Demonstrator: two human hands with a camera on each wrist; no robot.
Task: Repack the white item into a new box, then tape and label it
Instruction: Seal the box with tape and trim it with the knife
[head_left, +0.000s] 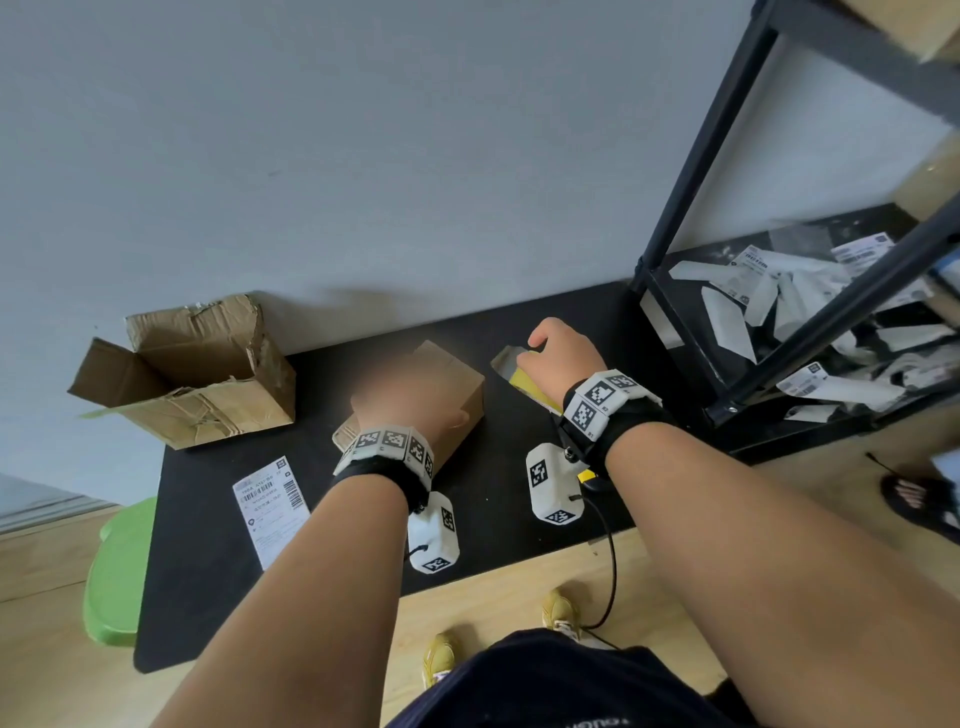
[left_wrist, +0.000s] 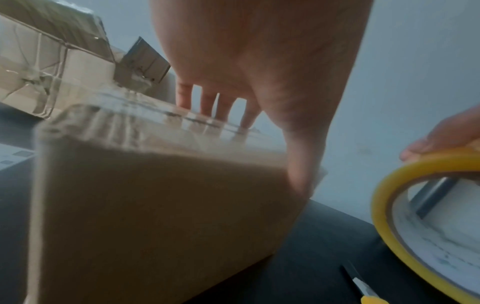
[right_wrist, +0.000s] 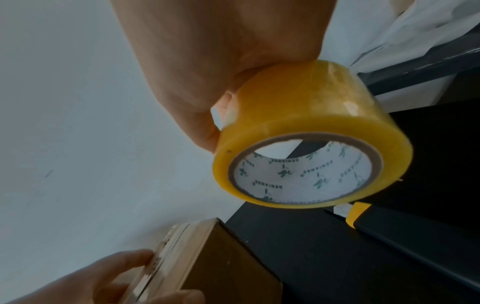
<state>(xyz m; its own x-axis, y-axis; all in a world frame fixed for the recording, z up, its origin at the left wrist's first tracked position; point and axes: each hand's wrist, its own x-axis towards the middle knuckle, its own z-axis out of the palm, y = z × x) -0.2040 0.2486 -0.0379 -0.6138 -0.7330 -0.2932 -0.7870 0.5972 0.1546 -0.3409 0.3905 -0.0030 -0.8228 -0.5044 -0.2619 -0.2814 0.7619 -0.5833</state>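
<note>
The small closed new box (head_left: 447, 395) stands in the middle of the black mat (head_left: 208, 571). My left hand (head_left: 387, 397) holds it, fingers (left_wrist: 207, 102) across the top and thumb down its right side. A shiny strip of clear tape runs along the box top (left_wrist: 161, 111). My right hand (head_left: 550, 353) grips a yellow tape roll (head_left: 524, 384) just right of the box, lifted off the mat; the roll (right_wrist: 311, 123) shows its printed white core. The white item is hidden. A printed shipping label (head_left: 270, 504) lies flat at the mat's left front.
A torn, open old box (head_left: 192, 374) sits at the mat's back left by the wall. A yellow-and-black utility knife (right_wrist: 389, 230) lies under my right wrist. A black metal rack (head_left: 685, 182) with white mailer bags (head_left: 779, 312) stands to the right. A green lid (head_left: 119, 571) lies left of the mat.
</note>
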